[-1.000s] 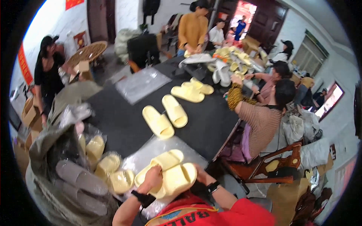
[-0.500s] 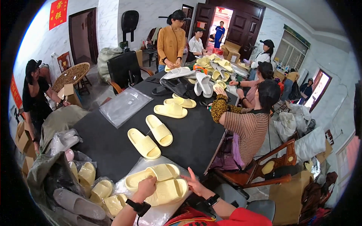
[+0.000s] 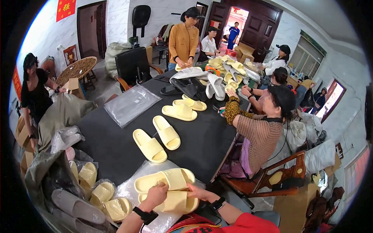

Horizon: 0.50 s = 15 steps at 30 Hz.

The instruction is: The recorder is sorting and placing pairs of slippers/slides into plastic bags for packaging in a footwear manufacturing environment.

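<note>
slippers in tightly curled left hand; right hand, spread a moment ago, now touching their right end, partly curled, hold unclear, perhaps steadying both.

The slippers look matt, the plastic bag glossy.

Large gold characters stand on a red paper sign, fixed to the pale wall at the upper left of the frame. A red strip at the far left bears smaller, unclear marks. Dark lettering on the red shirt, bottom centre, is cut off.
</note>
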Available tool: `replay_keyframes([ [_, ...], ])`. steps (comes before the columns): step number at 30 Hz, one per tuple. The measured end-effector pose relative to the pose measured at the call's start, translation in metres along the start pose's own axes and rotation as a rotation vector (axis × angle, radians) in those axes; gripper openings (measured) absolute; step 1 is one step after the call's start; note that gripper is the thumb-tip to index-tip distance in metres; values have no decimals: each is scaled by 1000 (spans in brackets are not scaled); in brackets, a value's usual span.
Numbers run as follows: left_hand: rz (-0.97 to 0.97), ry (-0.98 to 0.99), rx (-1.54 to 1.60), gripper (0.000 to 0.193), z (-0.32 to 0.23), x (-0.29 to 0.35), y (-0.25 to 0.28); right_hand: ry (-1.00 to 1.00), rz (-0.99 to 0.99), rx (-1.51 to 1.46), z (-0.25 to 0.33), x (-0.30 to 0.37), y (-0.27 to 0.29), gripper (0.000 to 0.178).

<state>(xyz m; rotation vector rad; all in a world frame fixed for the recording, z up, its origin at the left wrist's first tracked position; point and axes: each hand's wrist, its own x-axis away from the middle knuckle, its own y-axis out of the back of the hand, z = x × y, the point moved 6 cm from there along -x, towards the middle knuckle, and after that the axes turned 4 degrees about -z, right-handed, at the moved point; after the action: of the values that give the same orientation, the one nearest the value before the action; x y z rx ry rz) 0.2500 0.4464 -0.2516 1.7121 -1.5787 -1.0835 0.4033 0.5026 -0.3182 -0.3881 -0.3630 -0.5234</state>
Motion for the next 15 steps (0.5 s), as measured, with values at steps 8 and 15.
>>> replay_keyframes([
  [8, -191, 137, 272, 22, 7, 0, 40, 41, -145, -1, 12, -23, 24, 46],
  [15, -245, 375, 423, 25, 42, 16, 43, 335, -609, -301, 56, -73, 135, 51],
])
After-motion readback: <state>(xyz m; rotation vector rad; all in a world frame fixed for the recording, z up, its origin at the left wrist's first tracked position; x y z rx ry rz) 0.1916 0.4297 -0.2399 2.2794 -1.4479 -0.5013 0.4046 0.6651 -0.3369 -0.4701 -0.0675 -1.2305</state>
